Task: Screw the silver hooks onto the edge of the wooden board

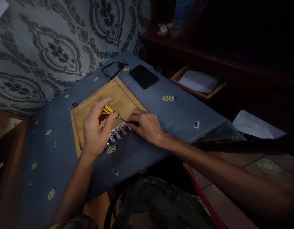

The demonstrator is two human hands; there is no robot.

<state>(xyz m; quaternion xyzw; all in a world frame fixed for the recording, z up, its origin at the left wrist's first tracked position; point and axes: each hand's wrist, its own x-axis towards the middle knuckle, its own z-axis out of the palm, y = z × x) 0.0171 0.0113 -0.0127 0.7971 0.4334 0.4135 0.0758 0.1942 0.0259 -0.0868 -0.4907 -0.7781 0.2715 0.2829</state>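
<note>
My left hand (96, 127) has its fingers round the yellow-and-black handle of a screwdriver (109, 109). The thin shaft points right and down to the near edge of a framed wooden panel (103, 95) lying on the table. Along that edge sits a row of several small metal hooks or clips (117, 133). My right hand (148, 127) is closed at the row's right end, beside the screwdriver's tip. Its fingertips are pressed together in shadow, and what they pinch is hidden.
A blue cloth with pineapple prints (185, 117) covers the table. Behind the panel lie a black phone or tablet (144, 76) and a dark strap (111, 68). An open drawer (199, 82) with papers stands at right. A plastic bottle (181, 19) is on the dark desk.
</note>
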